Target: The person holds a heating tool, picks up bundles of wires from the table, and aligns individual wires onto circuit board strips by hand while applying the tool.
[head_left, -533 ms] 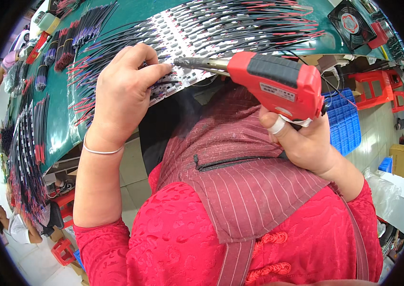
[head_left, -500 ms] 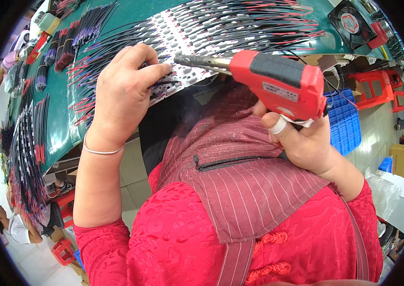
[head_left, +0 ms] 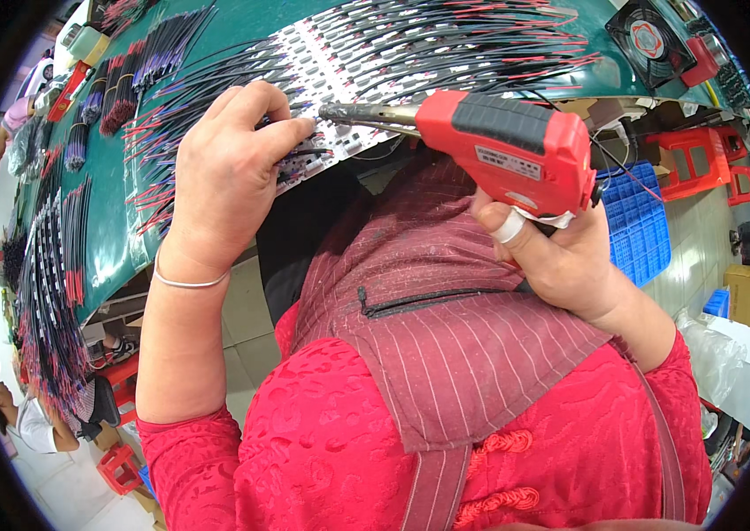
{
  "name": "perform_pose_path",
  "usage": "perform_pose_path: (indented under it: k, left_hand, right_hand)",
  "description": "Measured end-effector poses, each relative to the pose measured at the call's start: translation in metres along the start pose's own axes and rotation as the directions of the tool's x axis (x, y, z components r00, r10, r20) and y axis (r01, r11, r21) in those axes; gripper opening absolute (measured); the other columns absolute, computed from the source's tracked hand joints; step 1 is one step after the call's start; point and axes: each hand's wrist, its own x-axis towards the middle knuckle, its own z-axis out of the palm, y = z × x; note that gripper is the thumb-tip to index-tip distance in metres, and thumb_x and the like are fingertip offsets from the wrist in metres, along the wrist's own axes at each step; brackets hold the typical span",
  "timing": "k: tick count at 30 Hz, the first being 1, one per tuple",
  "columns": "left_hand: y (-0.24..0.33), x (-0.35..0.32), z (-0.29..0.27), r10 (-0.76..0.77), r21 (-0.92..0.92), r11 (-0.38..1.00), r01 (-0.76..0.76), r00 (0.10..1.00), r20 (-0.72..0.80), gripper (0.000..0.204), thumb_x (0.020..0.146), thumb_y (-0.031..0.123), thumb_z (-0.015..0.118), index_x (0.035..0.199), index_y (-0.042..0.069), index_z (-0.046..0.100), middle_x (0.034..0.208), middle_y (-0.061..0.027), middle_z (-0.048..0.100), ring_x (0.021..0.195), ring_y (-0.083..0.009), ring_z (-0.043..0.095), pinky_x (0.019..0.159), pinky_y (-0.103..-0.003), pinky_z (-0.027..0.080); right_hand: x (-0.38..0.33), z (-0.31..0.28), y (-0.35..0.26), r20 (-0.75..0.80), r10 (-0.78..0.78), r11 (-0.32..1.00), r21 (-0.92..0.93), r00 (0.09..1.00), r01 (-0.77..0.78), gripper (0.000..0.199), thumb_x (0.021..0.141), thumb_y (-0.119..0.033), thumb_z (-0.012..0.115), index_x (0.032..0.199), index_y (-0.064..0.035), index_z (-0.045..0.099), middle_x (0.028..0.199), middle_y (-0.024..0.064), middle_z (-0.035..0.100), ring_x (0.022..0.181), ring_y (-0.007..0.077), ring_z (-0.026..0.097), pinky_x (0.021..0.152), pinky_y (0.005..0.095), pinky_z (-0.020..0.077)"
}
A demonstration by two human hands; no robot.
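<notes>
In my right hand (head_left: 561, 265) is a red and black soldering gun (head_left: 508, 146), its dark tip pointing left. White tape wraps the thumb of that hand. The tip hovers at or just above a white circuit board panel (head_left: 340, 142), close to my left fingertips; contact cannot be made out. My left hand (head_left: 229, 168) is closed in a pinch at the panel's near left edge, on a thin wire mostly hidden by the fingers. Rows of black wires (head_left: 428, 62) with red or purple ends run out from both sides of the panel.
Bundles of wires (head_left: 127, 88) lie on the green table (head_left: 114, 221) at the left, and more wired strips (head_left: 47, 292) hang over its edge. A square black fan (head_left: 650, 42) stands far right. Beside the table are a blue crate (head_left: 641, 226) and red stools (head_left: 694, 164).
The soldering gun and my right hand have shifted slightly left, bringing the tip a little nearer my left fingertips. My left hand has barely moved.
</notes>
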Motion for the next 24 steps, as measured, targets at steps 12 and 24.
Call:
perform_pose_path:
  k: [12, 24]
  left_hand:
    - [0.002, 0.003, 0.0, -0.021, -0.01, 1.0, 0.021, 1.0, 0.0, 0.03, 0.065, -0.007, 0.061, 0.09, 0.007, 0.072, 0.086, -0.0076, 0.058, 0.083, -0.0266, 0.061, 0.071, -0.037, 0.05]
    - [0.004, -0.007, 0.002, -0.092, -0.161, 0.983, 0.092, 0.996, 0.011, 0.042, 0.069, -0.018, 0.059, 0.107, 0.0, 0.067, 0.095, -0.0134, 0.057, 0.088, -0.0287, 0.06, 0.077, -0.037, 0.05]
  right_hand:
    - [0.004, 0.0, -0.005, -0.042, 0.012, 0.998, 0.065, 0.999, -0.009, 0.03, 0.088, 0.001, 0.071, 0.117, -0.0009, 0.062, 0.101, 0.0065, 0.07, 0.093, 0.0123, 0.066, 0.085, 0.0278, 0.0532]
    - [0.008, -0.009, 0.014, -0.038, -0.339, 0.94, 0.022, 0.94, 0.34, 0.038, 0.086, -0.002, 0.071, 0.121, -0.0009, 0.057, 0.102, 0.0061, 0.065, 0.092, 0.0131, 0.06, 0.085, 0.0299, 0.049]
